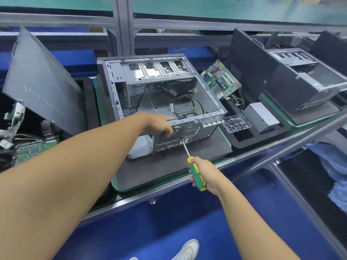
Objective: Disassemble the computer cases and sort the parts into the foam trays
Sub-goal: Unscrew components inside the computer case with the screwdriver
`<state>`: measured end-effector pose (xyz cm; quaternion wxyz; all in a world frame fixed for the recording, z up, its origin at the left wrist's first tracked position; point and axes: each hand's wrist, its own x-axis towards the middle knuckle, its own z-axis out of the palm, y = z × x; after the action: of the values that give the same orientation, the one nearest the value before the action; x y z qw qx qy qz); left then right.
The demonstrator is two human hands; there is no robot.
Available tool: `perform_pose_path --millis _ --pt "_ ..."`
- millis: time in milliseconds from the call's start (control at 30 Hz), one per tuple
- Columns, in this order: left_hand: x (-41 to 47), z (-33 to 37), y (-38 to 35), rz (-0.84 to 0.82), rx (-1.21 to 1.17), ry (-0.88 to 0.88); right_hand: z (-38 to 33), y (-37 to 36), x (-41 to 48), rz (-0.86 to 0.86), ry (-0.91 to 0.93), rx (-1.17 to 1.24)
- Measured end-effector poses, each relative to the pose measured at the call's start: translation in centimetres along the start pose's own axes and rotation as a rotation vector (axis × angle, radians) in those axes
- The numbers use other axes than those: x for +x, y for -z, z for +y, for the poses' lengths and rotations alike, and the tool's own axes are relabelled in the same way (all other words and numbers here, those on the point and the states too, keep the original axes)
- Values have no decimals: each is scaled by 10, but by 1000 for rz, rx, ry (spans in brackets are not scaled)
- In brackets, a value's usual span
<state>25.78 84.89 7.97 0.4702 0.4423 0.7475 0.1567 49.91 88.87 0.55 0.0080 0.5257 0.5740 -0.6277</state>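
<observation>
The step in hand looks like freeing the rear fan. The computer case (154,107) lies open on a grey pad (150,171) on the table (169,198). The left hand (159,124) has its grip hooked over the rear panel's top rim, fingers down on the fan grille (175,133). The right hand (204,173) has its grip wrapped round a green-and-yellow screwdriver (191,162), whose tip meets a screw at the grille's lower right corner. Next, I judge, the driver needs square pressure while turning, and the loosened screw belongs in the clear screw box (236,123) on the foam tray (244,137) just beside the case.
</observation>
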Motion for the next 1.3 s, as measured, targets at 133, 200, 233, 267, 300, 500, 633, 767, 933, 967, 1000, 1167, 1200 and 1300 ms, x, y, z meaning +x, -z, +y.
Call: perform_pose_path --millis 133,200,233,267,300,500,633,767,933,967,1000,1167,1200,1300 --pt "0 0 1 -12 -11 13 4 3 -2 19 92 -84" --pt "0 -1 1 -23 -9 6 12 2 -2 172 234 -320" --pt "1 -1 1 -26 -4 -7 16 1 -2 241 277 -380" --pt "1 -1 1 -27 0 -19 18 -1 -1 289 299 -400" --pt "1 -1 1 -27 2 -27 20 -2 -1 305 309 -398" --pt "1 -3 0 -26 -23 -19 3 -1 -2 -85 -35 148" --pt "2 -1 1 -14 -16 -10 4 3 0 -16 97 -72" --pt "-3 1 1 -9 -13 -31 20 -5 3 267 280 -227" --pt "-7 4 1 9 8 -21 17 -13 5 235 204 -230" --pt "-7 5 1 1 6 -24 12 -10 4 175 136 -169" --pt "-7 5 1 -2 8 -29 8 -7 4 109 65 -92" --pt "-8 5 0 12 20 -17 9 2 2 221 178 -340" --pt "-8 5 1 8 25 -13 11 1 2 309 245 -459" --pt "-9 6 0 5 23 -3 13 -1 6 338 273 -396"
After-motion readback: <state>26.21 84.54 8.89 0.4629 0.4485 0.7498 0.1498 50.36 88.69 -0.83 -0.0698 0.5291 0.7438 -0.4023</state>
